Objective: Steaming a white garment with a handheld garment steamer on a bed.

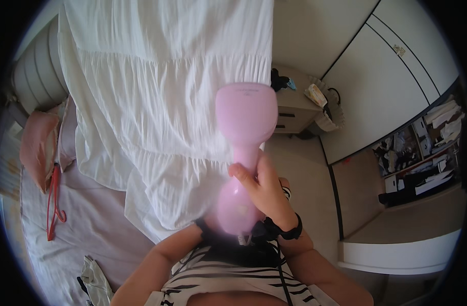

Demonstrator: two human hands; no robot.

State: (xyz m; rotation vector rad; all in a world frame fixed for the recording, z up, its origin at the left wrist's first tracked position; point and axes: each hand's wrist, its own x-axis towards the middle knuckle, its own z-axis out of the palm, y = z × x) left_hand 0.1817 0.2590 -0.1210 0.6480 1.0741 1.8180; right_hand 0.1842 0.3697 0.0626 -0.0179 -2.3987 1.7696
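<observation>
My right hand is wrapped around the narrow neck of a pink handheld garment steamer. The steamer's wide head points away from me, and its rounded base is close to my body with a cord at the bottom. Most of my left hand is hidden behind that base, so its grip cannot be made out. Beyond the steamer hangs a long white tiered garment with gathered seams. Its lower hem spreads near the bed, and its top runs out of view.
On the left is a bed with pink pillows, a red hanger and a folded pale cloth. To the right are a drawer cabinet, a frilled basket, a sliding wardrobe door and clothes-filled shelves.
</observation>
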